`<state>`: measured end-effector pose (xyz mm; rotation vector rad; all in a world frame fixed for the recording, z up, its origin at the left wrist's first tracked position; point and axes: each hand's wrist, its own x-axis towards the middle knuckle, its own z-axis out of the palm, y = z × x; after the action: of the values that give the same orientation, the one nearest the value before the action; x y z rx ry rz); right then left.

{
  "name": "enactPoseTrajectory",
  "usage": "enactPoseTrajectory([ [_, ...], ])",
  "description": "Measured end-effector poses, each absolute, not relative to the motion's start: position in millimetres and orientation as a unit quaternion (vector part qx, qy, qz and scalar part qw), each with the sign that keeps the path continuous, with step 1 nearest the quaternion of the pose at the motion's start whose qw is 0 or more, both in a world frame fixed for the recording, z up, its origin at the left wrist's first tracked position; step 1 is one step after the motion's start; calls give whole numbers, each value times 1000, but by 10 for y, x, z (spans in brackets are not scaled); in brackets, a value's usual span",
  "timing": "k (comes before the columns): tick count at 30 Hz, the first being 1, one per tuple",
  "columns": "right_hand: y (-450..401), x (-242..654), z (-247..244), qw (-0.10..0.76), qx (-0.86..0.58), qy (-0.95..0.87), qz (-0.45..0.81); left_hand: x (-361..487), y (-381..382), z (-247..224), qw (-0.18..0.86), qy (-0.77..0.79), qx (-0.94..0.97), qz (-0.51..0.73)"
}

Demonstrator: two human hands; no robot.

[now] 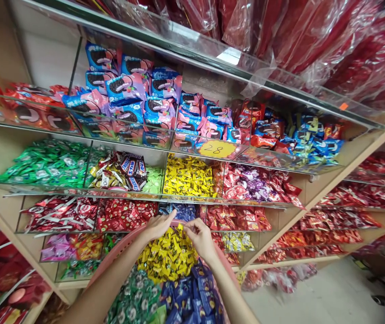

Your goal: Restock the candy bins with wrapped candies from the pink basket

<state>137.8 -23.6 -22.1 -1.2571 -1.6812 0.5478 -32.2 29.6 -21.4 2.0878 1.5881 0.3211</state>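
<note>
A pink basket point(121, 245) stands in front of me, filled with wrapped candies. Yellow-wrapped candies point(167, 256) lie at its far side, green-wrapped candies point(134, 297) at the near left and dark blue packets point(194, 294) at the near right. My left hand point(158, 226) is at the basket's far rim, its visible fingers stretched out and nothing seen in it. Opposite it, my right hand point(199, 237) has its fingers bent together in a pinch over the yellow heap, with a yellow-wrapped candy point(180, 228) at the fingertips.
Glass-fronted shelves hold sorted sweets, among them a yellow candy compartment point(189, 177), green candies point(52, 162) and Snickers bars point(133, 168). Blue-and-pink cookie packs point(126, 87) sit above, beside a yellow "28" tag point(217, 149). Red plastic-wrapped goods point(280, 40) hang over the top.
</note>
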Motion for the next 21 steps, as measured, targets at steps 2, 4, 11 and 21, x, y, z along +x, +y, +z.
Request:
enactPoseTrajectory([
  [2, -211, 1386, -325, 463, -519, -682, 226, -320, 297, -210, 244, 583, 766, 115],
  [4, -198, 1395, -401, 459, -522, -676, 244, -319, 295, -204, 242, 585, 766, 113],
  [11, -147, 1370, -461, 445, -530, -664, 284, -320, 287, -198, 237, 585, 768, 112],
  [21, 99, 1355, -331, 379, -521, -718, 263, -327, 295, -221, 240, 582, 768, 119],
])
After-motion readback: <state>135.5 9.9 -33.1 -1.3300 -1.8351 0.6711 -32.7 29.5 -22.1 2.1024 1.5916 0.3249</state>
